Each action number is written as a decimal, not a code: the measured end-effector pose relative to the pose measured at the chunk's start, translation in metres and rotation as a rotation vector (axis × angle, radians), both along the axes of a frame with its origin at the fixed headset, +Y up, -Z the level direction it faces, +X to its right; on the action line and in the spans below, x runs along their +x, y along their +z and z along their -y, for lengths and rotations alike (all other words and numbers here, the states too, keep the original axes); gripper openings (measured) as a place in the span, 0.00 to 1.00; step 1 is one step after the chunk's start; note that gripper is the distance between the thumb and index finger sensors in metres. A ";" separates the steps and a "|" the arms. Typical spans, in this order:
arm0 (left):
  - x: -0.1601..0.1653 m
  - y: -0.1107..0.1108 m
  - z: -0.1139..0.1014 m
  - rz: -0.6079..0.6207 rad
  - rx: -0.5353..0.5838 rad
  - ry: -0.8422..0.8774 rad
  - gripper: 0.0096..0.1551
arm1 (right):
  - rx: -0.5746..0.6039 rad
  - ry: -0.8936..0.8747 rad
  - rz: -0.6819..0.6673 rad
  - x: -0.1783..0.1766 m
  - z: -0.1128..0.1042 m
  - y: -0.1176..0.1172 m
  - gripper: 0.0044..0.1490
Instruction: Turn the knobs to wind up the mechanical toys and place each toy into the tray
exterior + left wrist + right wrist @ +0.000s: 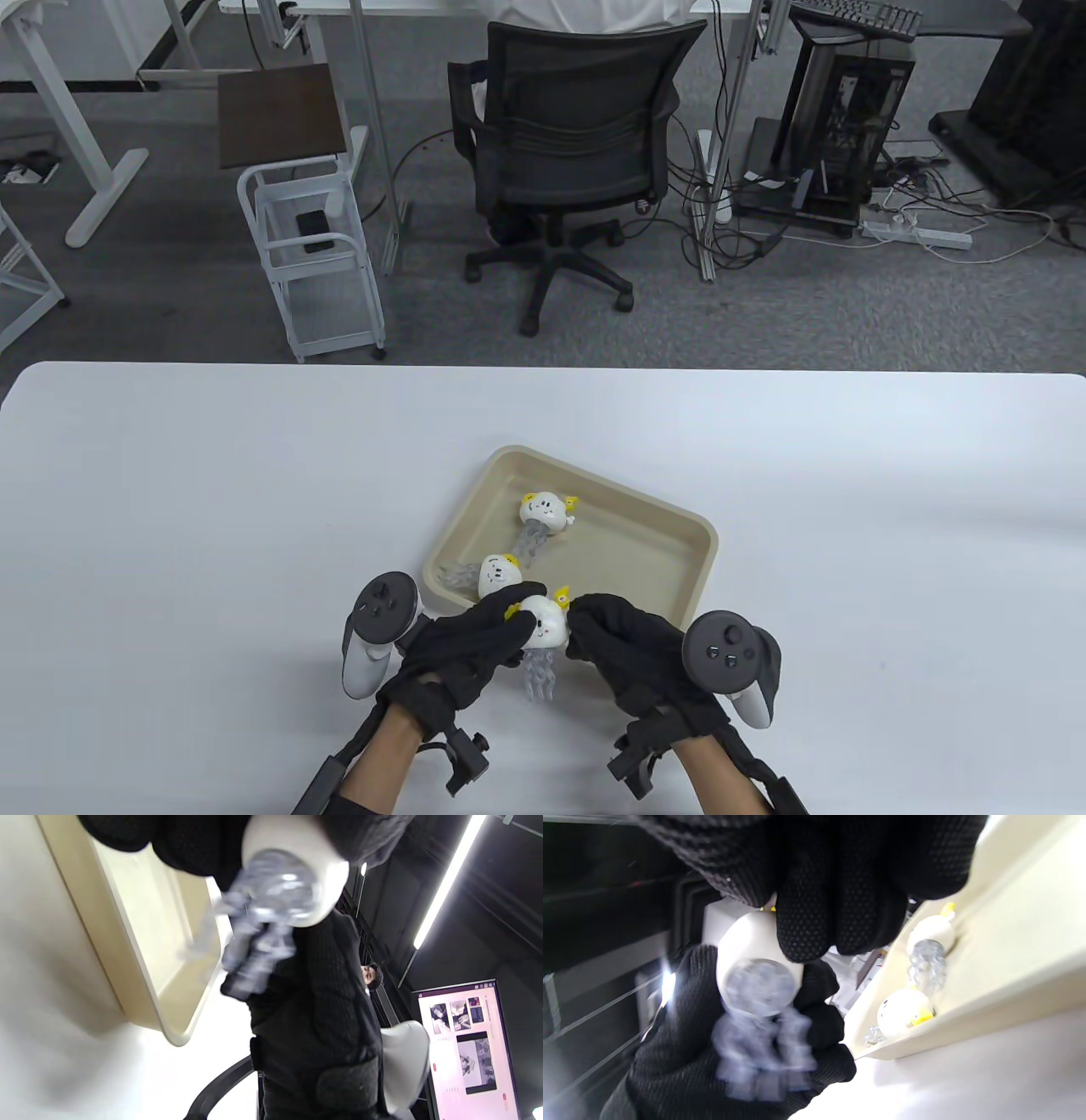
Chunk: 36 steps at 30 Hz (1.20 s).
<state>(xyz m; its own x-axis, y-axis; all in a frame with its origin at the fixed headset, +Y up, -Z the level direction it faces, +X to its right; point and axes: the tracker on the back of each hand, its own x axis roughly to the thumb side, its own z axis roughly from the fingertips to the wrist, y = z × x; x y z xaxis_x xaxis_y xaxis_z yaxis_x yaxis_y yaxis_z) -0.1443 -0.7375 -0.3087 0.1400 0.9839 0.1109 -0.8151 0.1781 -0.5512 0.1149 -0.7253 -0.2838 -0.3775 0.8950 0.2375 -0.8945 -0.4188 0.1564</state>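
A white jellyfish toy (543, 626) with clear tentacles and a yellow knob hangs between both hands, just above the near rim of the beige tray (687, 586). My left hand (475, 641) grips its round body (297, 866). My right hand (607, 632) pinches the yellow knob on the toy's right side. In the right wrist view the toy (757, 971) has blurred tentacles hanging below it. Two more jellyfish toys lie in the tray, one in the middle (545, 509) and one at the near left corner (496, 575).
The white table (170, 552) stretches wide on both sides of the tray. Beyond its far edge stand an office chair (568, 153), a white cart (310, 246) and a computer tower (840, 110). A lit monitor (466, 1048) shows in the left wrist view.
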 end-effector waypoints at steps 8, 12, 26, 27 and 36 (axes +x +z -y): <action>0.004 0.003 -0.007 -0.012 0.105 -0.088 0.42 | -0.175 -0.139 0.020 0.002 0.006 -0.003 0.25; 0.001 0.001 -0.001 -0.051 0.035 -0.073 0.44 | -0.022 0.009 0.024 0.000 -0.002 0.000 0.25; -0.006 -0.003 0.010 -0.027 -0.165 0.050 0.48 | 0.242 0.241 -0.095 -0.007 -0.018 0.007 0.25; -0.005 -0.003 0.009 -0.027 -0.156 0.059 0.47 | 0.256 0.249 -0.071 -0.007 -0.020 0.008 0.25; 0.007 0.006 -0.012 -0.037 0.158 -0.104 0.42 | -0.107 -0.099 0.036 0.005 -0.001 -0.002 0.24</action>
<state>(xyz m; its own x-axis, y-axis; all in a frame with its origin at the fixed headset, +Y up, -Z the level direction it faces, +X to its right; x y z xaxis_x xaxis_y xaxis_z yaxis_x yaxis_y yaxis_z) -0.1371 -0.7257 -0.3024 0.2464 0.9349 0.2555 -0.8072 0.3439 -0.4798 0.1202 -0.7245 -0.2856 -0.2926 0.9478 0.1265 -0.9364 -0.3108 0.1629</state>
